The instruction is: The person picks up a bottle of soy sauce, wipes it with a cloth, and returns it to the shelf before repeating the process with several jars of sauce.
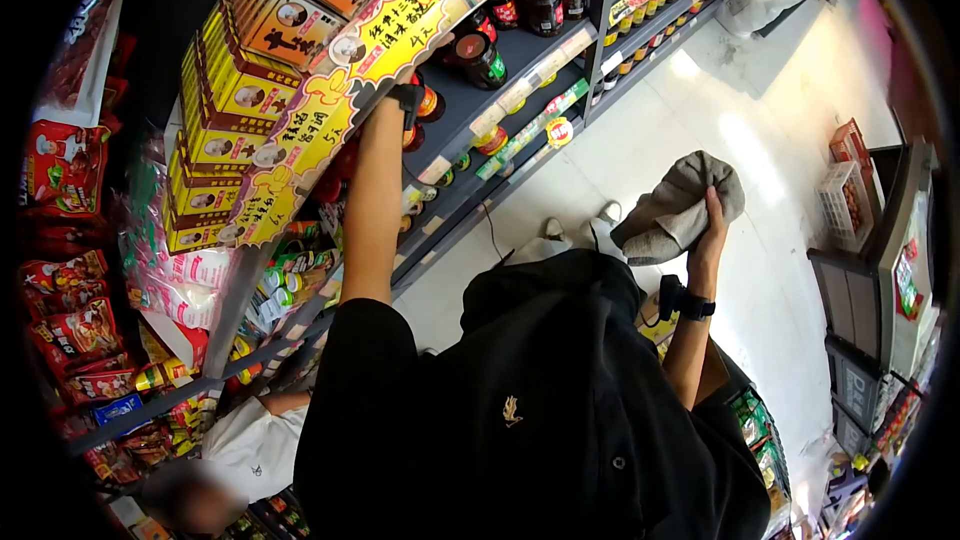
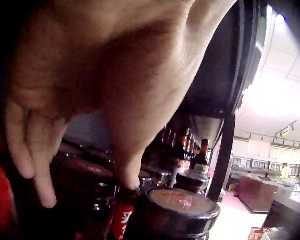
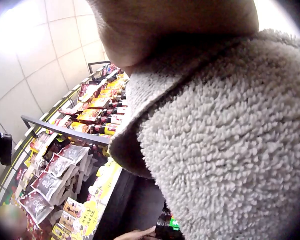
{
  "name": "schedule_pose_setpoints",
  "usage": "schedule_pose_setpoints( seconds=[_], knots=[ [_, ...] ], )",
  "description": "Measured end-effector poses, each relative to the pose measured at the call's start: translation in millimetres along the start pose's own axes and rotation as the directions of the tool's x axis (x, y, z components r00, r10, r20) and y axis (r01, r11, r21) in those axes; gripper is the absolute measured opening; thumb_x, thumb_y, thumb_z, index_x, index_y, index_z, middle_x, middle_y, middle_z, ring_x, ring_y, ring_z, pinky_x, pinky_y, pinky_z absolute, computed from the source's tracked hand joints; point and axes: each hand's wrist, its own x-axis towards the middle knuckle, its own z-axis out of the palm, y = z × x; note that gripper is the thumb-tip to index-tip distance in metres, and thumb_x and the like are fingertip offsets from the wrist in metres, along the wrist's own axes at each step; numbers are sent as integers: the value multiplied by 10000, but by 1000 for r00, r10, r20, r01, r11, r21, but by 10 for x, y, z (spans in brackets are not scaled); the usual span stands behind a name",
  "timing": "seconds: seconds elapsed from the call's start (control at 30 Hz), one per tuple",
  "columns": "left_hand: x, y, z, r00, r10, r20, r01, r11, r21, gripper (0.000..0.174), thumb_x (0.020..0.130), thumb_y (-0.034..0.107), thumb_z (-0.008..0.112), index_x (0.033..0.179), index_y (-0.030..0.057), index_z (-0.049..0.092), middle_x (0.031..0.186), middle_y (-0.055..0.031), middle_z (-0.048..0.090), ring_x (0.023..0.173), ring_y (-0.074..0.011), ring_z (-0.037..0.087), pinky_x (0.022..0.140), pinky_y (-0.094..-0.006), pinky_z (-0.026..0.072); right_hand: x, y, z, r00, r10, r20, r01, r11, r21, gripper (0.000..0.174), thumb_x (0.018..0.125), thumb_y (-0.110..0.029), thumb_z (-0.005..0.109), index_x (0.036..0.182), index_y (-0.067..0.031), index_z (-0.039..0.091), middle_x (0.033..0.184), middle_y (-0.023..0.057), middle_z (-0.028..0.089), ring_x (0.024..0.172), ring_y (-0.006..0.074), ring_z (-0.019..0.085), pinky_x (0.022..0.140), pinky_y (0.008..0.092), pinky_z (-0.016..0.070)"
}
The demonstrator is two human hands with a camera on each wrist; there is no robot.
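Note:
My left hand (image 2: 97, 75) reaches in over jars on the shelf, with its fingers pointing down and the thumb spread apart from them. The thumb tip is right beside a dark jar with a red label (image 2: 122, 220) and a broad-lidded jar (image 2: 180, 202). Another dark jar (image 2: 85, 175) lies between thumb and fingers in that view. In the head view a yellow price sign (image 1: 385, 35) hides most of this hand. Out to the other side, my right hand (image 1: 714, 215) grips a grey, fluffy towel (image 1: 665, 210) that hangs folded; the right wrist view shows its looped pile close up.
Stacked yellow boxes (image 1: 235, 95) stand behind the price signs. More dark-lidded jars (image 1: 545, 5) line the shelf. A person in a white shirt (image 1: 260, 445) is at lower left. Across the pale tiled floor (image 1: 660, 110) are a counter (image 1: 860, 270) and a white crate (image 1: 845, 202).

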Motion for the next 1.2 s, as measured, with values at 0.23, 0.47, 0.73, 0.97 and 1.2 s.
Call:
schedule_pose_setpoints(
  seconds=[0.23, 0.47, 0.73, 0.97, 1.2],
  knots=[
    [-750, 1159, -403, 805, -564, 185, 464, 793, 396, 585, 843, 434, 731, 1125, -58, 591, 1031, -173, 689, 886, -240, 626, 828, -381, 484, -25, 3, 52, 1000, 18, 4, -18, 1000, 12, 547, 937, -345, 647, 1322, 28, 538, 1222, 141, 627, 1114, 238, 598, 990, 351, 451],
    [-1012, 1256, -334, 940, -341, -5, 281, 768, 576, 612, 797, 395, 784, 1184, -28, 569, 1053, -277, 648, 996, -422, 626, 833, -442, 496, 30, 82, 158, 992, -2, 127, 9, 998, -56, 606, 943, -387, 622, 1362, 32, 498, 1315, 172, 580, 1204, 267, 565, 1044, 376, 434],
    [-1050, 909, -297, 977, -214, -12, 187, 825, 534, 526, 808, 324, 788, 1185, 5, 605, 1081, -257, 660, 982, -437, 624, 840, -452, 506, -43, 41, 206, 996, 6, 86, 0, 997, -76, 580, 929, -368, 650, 1329, 33, 527, 1245, 149, 600, 1143, 238, 566, 1010, 356, 424],
    [-1045, 932, -331, 985, -169, 15, 130, 807, 576, 522, 782, 208, 818, 1212, 32, 580, 1126, -201, 669, 1048, -354, 646, 880, -406, 518, -92, 53, 142, 996, 5, 87, 2, 997, -80, 565, 925, -358, 651, 1315, 35, 535, 1238, 147, 606, 1141, 243, 570, 1016, 357, 422],
    [-1093, 976, -278, 976, -215, 18, 157, 764, 626, 610, 770, 225, 825, 1277, 10, 562, 1175, -223, 652, 1090, -391, 620, 933, -442, 498, -105, 42, 73, 999, -17, 47, 23, 991, -130, 619, 931, -396, 638, 1356, 37, 514, 1306, 168, 580, 1193, 259, 562, 1050, 376, 415]
  ],
)
